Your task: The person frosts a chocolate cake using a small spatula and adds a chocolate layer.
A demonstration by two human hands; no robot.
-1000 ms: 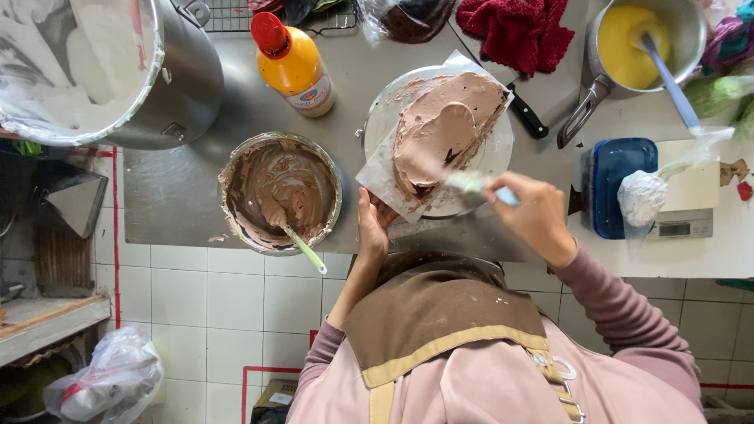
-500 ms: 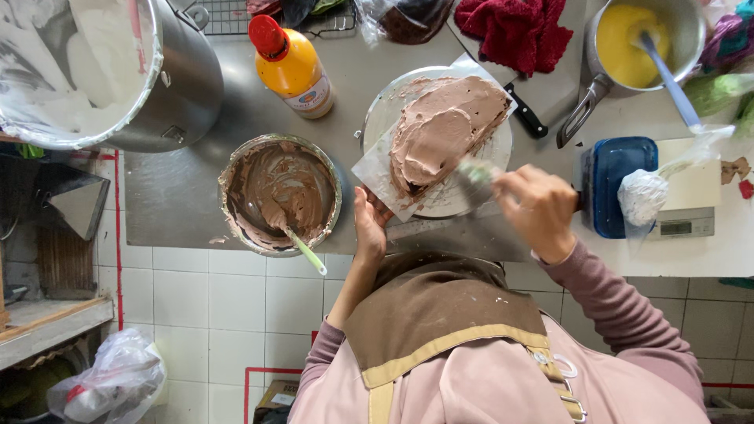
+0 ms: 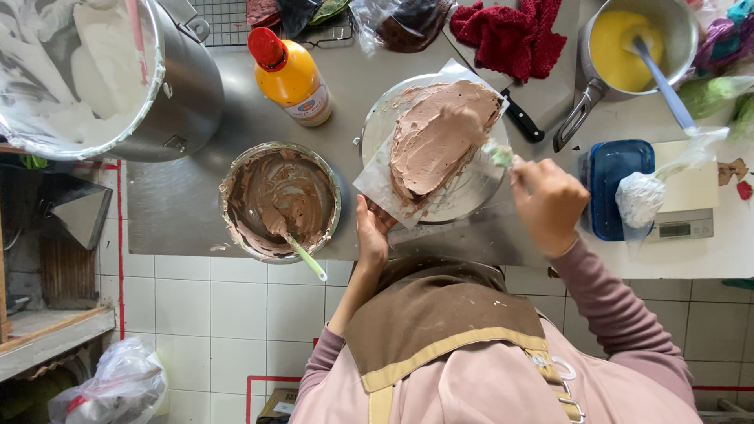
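The cake (image 3: 440,141), an uneven slab coated in matte, ridged brown cream, sat on a sheet of paper over a round metal turntable (image 3: 471,192) on the steel bench (image 3: 173,204). The right hand (image 3: 547,202), just right of the cake, was clenched around a spatula (image 3: 497,153) whose creamy blade touched the cake's right edge; most of the handle was hidden inside the fist. The left hand (image 3: 371,235), below the cake's lower left corner, pressed flat against the turntable's rim, fingers extended rather than gripping; its fingertips were hidden under the paper. Left of the cake stood a round bowl (image 3: 280,202) smeared with the same glossy brown cream, a pale green-handled spoon (image 3: 302,255) sunk in it. Above and left of the cake stood an orange plastic bottle (image 3: 290,77) with a red cap. Far left, a large steel pot (image 3: 118,78) lined with white cream was cut off by the frame. Above and right of the cake lay a black-handled knife (image 3: 520,119), its blade partly hidden by a crumpled red cloth (image 3: 510,35).
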